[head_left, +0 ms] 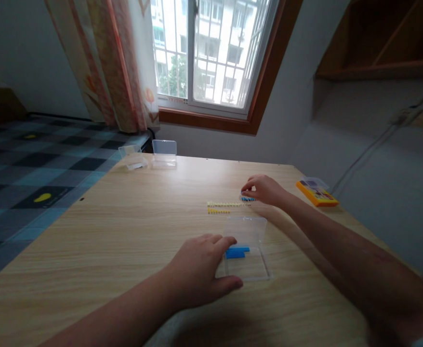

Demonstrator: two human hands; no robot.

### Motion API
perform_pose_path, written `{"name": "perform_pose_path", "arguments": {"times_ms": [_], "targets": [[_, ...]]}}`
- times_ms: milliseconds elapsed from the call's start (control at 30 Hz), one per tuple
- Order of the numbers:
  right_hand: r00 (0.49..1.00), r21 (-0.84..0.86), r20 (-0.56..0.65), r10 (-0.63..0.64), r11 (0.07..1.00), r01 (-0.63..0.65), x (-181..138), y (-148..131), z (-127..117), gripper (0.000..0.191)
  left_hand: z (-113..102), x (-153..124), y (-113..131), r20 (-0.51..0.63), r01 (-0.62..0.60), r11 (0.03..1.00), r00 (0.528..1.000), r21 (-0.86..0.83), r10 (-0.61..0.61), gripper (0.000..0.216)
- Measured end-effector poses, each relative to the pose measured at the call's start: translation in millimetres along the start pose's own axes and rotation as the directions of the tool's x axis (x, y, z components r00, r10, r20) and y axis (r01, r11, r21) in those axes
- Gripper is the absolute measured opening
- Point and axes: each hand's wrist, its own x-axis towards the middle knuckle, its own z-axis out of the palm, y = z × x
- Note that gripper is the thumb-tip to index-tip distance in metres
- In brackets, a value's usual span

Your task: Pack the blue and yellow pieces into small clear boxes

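Observation:
My left hand [200, 270] rests on the wooden table [125, 231] against the left side of an open clear plastic box [249, 262], fingers curled round its edge. Several blue sticks [237, 252] lie inside the box. My right hand [264, 189] reaches farther out, fingertips pinched down on a small bunch of blue sticks [247, 198] on the table. Just left of that hand lie two rows of yellow sticks [226, 206].
Two more clear plastic boxes [150, 155] stand at the table's far left corner. An orange card box [317, 192] lies at the right edge. A bed with a checked cover [34, 164] is to the left; a window [207, 53] and curtain are behind.

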Motion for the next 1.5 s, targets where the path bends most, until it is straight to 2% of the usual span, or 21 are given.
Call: {"name": "perform_pose_path", "arguments": {"times_ms": [100,233,367,433,533,667,800,1033,1200,1367,1500], "targets": [[0.997,0.021,-0.077,-0.009,1.000,0.011,-18.8,-1.4,-22.7,0.011,-1.4,0.5,1.2,0.020,0.009,1.000,1.000,0.001,-0.009,0.064],[0.976,0.063,-0.206,-0.069,0.994,0.084,-61.6,-11.1,-52.7,0.014,-1.4,0.9,0.7,0.026,0.012,1.000,1.000,0.008,-0.012,0.065],[0.960,0.054,-0.262,-0.095,0.992,0.113,-112.0,-32.5,-62.8,0.018,1.2,0.4,-2.3,0.008,0.001,1.000,1.000,0.011,-0.001,0.065],[0.967,0.080,-0.229,-0.114,0.988,0.135,-133.4,-48.0,-56.9,0.016,1.9,0.4,-3.0,0.006,0.003,1.000,1.000,0.006,-0.003,0.064],[0.986,0.175,-0.081,-0.143,0.972,0.156,-152.0,-72.9,-39.9,0.015,1.8,0.8,-2.1,0.009,0.005,1.000,1.000,0.007,-0.005,0.064],[0.977,0.232,0.119,-0.178,0.962,0.147,-147.6,-93.8,-18.9,0.014,1.8,1.8,-0.4,0.003,0.000,1.000,1.000,0.025,0.000,0.063],[0.962,0.206,0.204,-0.181,0.969,0.139,-132.7,-95.5,-7.9,0.012,3.1,2.0,-1.5,-0.002,-0.005,1.000,1.000,0.028,0.005,0.062],[0.965,0.208,0.202,-0.167,0.970,0.124,-133.6,-92.6,2.6,0.011,3.6,1.1,-1.8,0.001,0.000,1.000,1.000,0.027,0.000,0.063],[0.973,0.249,0.165,-0.164,0.961,0.119,-139.1,-88.4,1.0,0.011,3.4,3.5,-1.3,0.009,0.005,1.000,1.000,0.027,-0.005,0.062],[0.959,0.346,0.154,-0.239,0.922,0.174,-142.2,-86.4,-1.6,0.017,2.5,2.5,-0.8,0.017,0.002,1.000,1.000,0.025,-0.002,0.063],[0.952,0.337,0.160,-0.262,0.921,0.197,-142.5,-85.8,0.6,0.016,2.1,1.4,-0.6,0.012,0.006,1.000,1.000,0.028,-0.006,0.063]]}}
